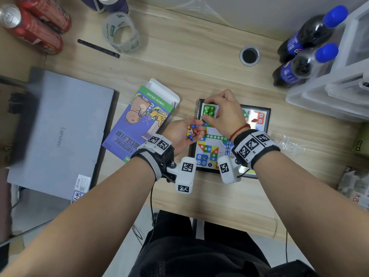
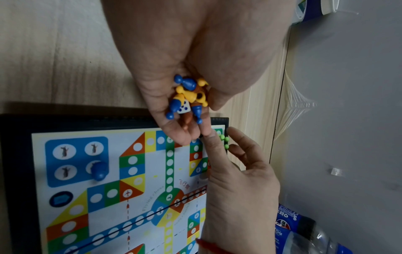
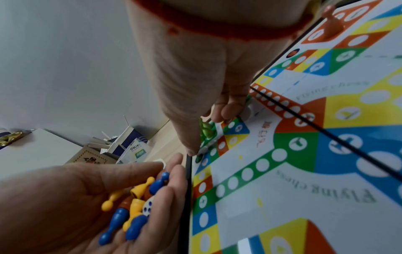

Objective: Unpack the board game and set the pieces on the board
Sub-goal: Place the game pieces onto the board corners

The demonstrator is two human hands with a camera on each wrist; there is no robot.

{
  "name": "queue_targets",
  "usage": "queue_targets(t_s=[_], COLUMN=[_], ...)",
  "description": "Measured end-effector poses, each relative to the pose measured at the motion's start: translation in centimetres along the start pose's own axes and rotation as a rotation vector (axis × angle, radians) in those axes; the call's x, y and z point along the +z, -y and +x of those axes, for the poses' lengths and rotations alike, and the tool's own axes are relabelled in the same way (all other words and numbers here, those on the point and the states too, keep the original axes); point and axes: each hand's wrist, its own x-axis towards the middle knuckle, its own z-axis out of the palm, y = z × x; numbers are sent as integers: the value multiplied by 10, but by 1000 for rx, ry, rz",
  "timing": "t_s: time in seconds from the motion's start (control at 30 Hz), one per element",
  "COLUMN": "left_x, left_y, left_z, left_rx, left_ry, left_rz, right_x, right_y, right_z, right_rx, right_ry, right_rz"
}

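The flying-chess board [image 1: 216, 143] lies open on the desk in front of me. My left hand [image 1: 191, 127], palm up at the board's left edge, cups several blue, yellow and orange pawns with a white die [image 2: 185, 96]. Over the far-left green corner hovers my right hand [image 1: 205, 108]. Its thumb tip touches the board edge and its fingers straddle the green pawns [image 1: 210, 111] standing there, without pinching any. One blue pawn [image 2: 99, 170] stands on the blue base. An orange pawn [image 1: 254, 120] stands on the red base.
The opened game box [image 1: 143, 120] lies left of the board, beside a closed laptop [image 1: 60, 132]. An empty plastic bag [image 1: 289, 142] sits right of the board. Cola bottles [image 1: 305, 37] and clear bins [image 1: 343, 76] stand far right. Cans [image 1: 34, 27], a tape roll [image 1: 121, 33] and a pen [image 1: 97, 48] lie far left.
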Motion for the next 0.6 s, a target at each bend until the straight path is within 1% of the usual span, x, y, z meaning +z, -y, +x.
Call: queue_targets(t_s=[0.1, 0.23, 0.27, 0.33, 0.43, 0.5, 0.6], left_x=[-2, -3, -2, 0, 6, 9, 12], left_y=[1, -1, -1, -2, -1, 0, 3], left_z=[-1, -6, -7, -9, -14, -17, -20], left_rx=[2, -27, -24, -6, 1, -10, -17], left_ry=[28, 152, 153, 132, 184, 202, 192], left_rz=[-19, -97, -108, -112, -101, -117, -137], right_x=[-6, -21, -24, -27, -22, -19, -22], right_y=[2, 11, 15, 24, 33, 35, 33], right_z=[-2, -11, -15, -23, -33, -38, -42], right_rx=[0, -40, -60, -96, -112, -111, -127], right_ry=[-22, -91, -73, 18, 157, 169, 144], right_rz=[49, 68, 64, 44, 20, -18, -44])
